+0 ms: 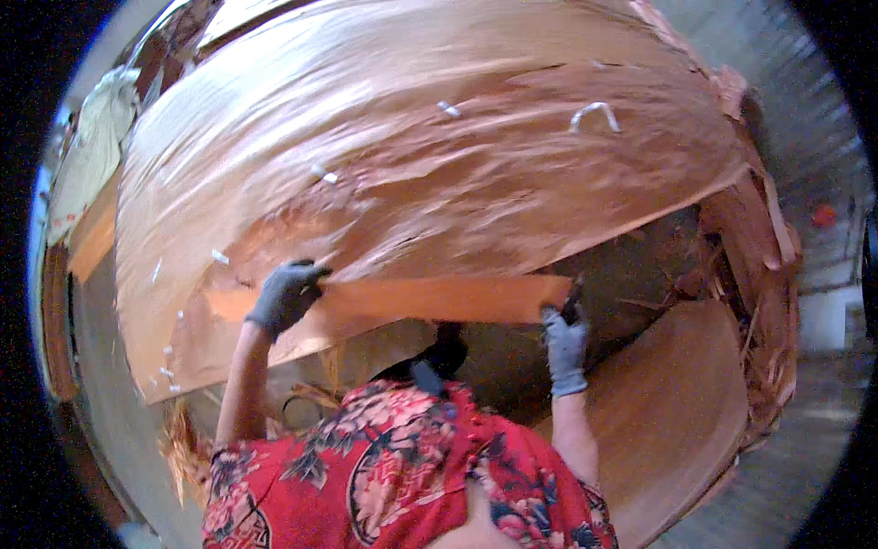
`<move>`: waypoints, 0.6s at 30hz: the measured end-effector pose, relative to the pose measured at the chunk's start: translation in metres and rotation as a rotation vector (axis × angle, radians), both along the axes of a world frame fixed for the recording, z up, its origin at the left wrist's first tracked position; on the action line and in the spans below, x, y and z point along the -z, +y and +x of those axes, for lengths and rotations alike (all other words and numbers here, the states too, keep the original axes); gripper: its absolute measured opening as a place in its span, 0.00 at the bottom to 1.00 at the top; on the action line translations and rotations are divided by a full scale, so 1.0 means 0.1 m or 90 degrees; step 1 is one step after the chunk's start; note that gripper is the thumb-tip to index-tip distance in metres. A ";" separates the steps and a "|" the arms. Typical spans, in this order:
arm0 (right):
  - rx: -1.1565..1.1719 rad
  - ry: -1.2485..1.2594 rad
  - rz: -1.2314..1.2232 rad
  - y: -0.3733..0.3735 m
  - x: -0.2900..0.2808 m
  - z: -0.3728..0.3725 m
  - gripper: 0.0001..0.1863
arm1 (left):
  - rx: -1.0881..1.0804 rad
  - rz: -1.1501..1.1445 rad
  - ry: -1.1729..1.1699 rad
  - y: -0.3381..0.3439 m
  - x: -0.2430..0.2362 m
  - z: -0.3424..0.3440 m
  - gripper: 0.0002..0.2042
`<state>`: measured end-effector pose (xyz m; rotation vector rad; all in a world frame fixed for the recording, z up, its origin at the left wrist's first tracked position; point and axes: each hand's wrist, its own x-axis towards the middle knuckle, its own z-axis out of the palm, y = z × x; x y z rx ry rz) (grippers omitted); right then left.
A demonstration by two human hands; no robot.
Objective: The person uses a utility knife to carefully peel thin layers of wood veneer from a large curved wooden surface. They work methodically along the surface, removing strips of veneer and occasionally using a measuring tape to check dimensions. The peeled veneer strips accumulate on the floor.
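A person in a red floral shirt (393, 476) bends over a broad, thin, wood-like sheet (549, 201), tan-brown, rippled and shiny in places. The shirt bears round emblem-like motifs. On a pale, bunched cloth (96, 146) beyond the sheet's left edge, I see small reddish marks, too blurred to read.

Two hands in grey gloves are at work. The left hand (288, 295) lies across one long, narrow orange-brown strip (430, 298), short of its left end, fingers curled; I cannot tell whether it grips or only presses. The right hand (564, 343) is closed on the strip's right end. The strip crosses the sheet's near edge, its right end out past that edge.

One bent white band (594, 117) arches near the sheet's far right corner. Three short white pieces (325, 174) lie scattered to its left, with tinier bits toward the near left corner, too small to count.

A second, smoother brown sheet (668, 412) lies nearer the person, at the right. Ragged, torn layers (764, 274) stand beyond the right edge; thin, splintery shreds (183, 448) bunch below the near left corner.
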<state>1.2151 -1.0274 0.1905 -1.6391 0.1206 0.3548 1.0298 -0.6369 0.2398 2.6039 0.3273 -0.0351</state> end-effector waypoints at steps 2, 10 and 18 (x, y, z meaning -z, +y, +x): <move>-0.028 0.021 0.019 0.04 -0.03 0.26 0.10 | -0.023 0.011 -0.038 0.07 0.22 0.21 0.22; -0.038 0.076 -0.039 0.11 0.14 1.18 0.09 | -0.183 -0.003 -0.038 -0.03 0.44 0.75 0.30; -0.160 0.095 -0.034 0.36 0.49 2.10 0.10 | -0.552 0.252 -0.148 -0.47 0.48 0.34 0.46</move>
